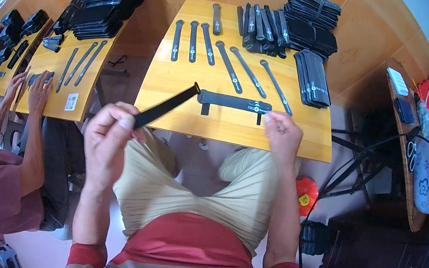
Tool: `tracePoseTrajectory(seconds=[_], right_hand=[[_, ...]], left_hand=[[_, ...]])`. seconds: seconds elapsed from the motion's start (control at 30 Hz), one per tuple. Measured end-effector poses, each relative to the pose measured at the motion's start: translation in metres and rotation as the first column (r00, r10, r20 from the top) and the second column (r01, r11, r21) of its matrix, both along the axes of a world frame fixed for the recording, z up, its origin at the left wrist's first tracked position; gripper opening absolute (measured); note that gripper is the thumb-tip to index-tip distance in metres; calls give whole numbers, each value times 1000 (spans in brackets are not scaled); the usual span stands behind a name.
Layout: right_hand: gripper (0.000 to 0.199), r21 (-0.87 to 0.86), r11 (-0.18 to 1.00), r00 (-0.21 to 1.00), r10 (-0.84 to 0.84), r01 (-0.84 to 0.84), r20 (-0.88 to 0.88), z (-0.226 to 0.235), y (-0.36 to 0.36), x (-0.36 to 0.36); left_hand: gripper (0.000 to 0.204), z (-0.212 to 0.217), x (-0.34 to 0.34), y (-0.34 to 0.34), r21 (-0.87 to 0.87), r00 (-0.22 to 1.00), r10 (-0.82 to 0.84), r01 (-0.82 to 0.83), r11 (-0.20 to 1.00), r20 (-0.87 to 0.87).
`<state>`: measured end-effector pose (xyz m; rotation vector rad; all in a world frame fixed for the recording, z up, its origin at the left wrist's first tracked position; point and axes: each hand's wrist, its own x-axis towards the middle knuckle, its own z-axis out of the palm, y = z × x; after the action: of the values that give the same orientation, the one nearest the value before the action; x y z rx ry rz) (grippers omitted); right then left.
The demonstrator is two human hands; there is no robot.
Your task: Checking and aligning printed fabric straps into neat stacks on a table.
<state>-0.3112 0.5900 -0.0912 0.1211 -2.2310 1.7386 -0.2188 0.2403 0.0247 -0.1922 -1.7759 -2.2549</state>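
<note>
My left hand (108, 137) is raised in front of the wooden table (172, 116) and pinches the near end of a black strap (165, 106), which slants up toward the table's middle. My right hand (282, 132) rests at the table's near edge, fingertips on the right end of a flat black strap piece (233, 103) with a small metal stud and two short tabs. Several long black straps (229, 64) lie side by side in a row beyond it.
Stacks of black strap pieces (311, 20) fill the table's far right corner, with another bundle (313, 79) at its right. A person (0, 178) at the left works at a second wooden table (59, 87) with more straps and stacks (103, 1). A dark cabinet (385, 262) stands at the right.
</note>
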Motion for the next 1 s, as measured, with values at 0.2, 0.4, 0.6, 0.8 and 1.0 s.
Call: tracePoseTrajectory(seconds=[0.2,0.4,0.6,0.8,1.0], right_hand=[[54,511,859,772,349,-35,-532,91,-100,77],[29,339,922,856,321,-185,-406,85,-96,92],[20,-306,880,928,370,-363,-36,77,-81,92],[21,-398,913,982,150,-91,119,53,-49,77],[27,-354,935,983,40,26,178,36,-21,51]], left_hand=[[3,-6,24,60,-158,971,-240,237,959,5],[26,-9,10,74,-531,943,-194,22,847,-271],[24,-44,1,63,-262,837,-431,523,811,336],[19,-51,-15,49,-391,838,-332,506,768,433],[19,-57,-43,43,-249,800,-307,482,840,515]])
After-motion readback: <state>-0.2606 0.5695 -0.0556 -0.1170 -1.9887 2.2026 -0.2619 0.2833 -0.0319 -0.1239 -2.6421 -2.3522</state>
